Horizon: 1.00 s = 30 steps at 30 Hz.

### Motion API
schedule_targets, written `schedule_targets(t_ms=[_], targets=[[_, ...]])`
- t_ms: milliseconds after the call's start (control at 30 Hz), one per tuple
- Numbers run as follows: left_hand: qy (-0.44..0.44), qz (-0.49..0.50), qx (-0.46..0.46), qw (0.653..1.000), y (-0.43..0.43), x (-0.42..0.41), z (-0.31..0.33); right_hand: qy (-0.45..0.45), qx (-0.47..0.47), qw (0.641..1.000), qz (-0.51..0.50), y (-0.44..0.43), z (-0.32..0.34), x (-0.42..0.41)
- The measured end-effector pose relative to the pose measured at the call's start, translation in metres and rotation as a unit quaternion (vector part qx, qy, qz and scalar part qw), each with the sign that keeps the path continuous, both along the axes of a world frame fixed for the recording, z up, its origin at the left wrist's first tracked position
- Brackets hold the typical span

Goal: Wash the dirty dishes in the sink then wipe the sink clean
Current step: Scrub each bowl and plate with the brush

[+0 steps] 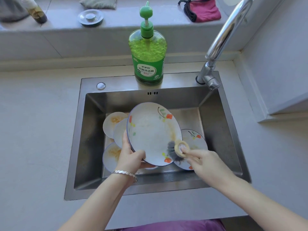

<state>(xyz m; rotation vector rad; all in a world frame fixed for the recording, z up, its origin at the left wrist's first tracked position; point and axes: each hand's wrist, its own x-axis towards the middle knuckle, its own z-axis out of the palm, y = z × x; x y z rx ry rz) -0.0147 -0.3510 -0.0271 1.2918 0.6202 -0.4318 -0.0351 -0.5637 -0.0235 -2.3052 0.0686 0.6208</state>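
The pale grey counter [33, 130] carries a rectangular stainless-steel sink [230, 130], with a chrome swan-neck tap [228, 30] at its back right corner and a clear pump bottle of green washing-up liquid [148, 52] on its back ledge. No water shows at the tap.

Over the basin is a large white plate with a blue rim and orange flowers [150, 130]. It is tipped up on edge with its face towards the person, its long axis running from upper left to lower right. Below it lie smaller white plates with yellowish food residue [115, 120], one flowered [195, 139].

The left hand [130, 155] grips the big plate's lower left rim, thumb on the face. The right hand [203, 160] pinches a round brush with a beige wooden knob and dark grey bristles [176, 150]. The bristles point left onto the plate's lower right face.

This looks like scrubbing, early in the task. A brownish smear remains just above the brush, so the next stroke should probably sweep upward, with the left hand braced.
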Motion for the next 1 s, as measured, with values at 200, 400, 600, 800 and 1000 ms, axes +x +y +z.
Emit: schedule_targets(t_ms=[200,400,600,800,1000], targets=[[-0.024,0.101,-0.087,0.991,-0.01,-0.005,-0.008,0.01,0.124,0.946,-0.3,-0.005,-0.013,0.038],[-0.046,0.11,-0.13,0.984,-0.027,-0.011,-0.008,0.138,0.271,0.88,-0.365,0.007,-0.021,0.049],[0.003,0.063,-0.1,0.993,-0.03,-0.021,-0.012,0.081,0.255,0.893,-0.363,0.002,-0.021,0.044],[0.007,-0.035,0.066,0.997,0.01,0.009,-0.003,0.044,0.262,0.923,-0.276,-0.031,-0.012,0.047],[0.037,-0.284,0.107,0.952,0.022,0.039,0.013,0.132,0.246,0.953,-0.122,-0.046,-0.006,0.052]])
